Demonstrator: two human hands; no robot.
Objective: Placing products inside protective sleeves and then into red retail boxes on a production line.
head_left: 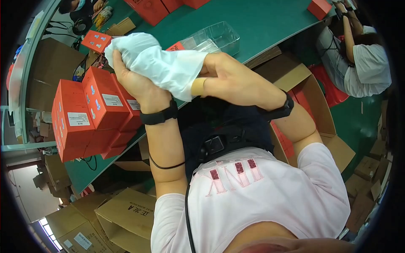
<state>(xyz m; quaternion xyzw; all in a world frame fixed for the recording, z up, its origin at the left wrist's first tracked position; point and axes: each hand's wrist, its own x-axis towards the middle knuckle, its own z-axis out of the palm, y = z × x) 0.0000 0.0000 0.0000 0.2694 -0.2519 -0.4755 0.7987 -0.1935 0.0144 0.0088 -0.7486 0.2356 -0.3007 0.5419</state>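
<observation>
Both of my hands grip a crumpled white plastic bag (160, 63) over the edge of a green table (261, 21). My left hand (130, 80) clutches the bag's left end from below. My right hand (236, 80), with a tan bandage on one finger, pinches the bag's right end. A black band sits on each wrist. Just behind the bag lie a clear plastic tray (215, 38) and a small red box (177, 46), partly hidden by the bag.
A stack of red boxes (90, 114) stands on the table to my left; more red boxes (152, 8) lie farther back. An open cardboard carton (312, 101) sits by my right side, other cartons (122, 219) at lower left. Another person (363, 59) sits at the right.
</observation>
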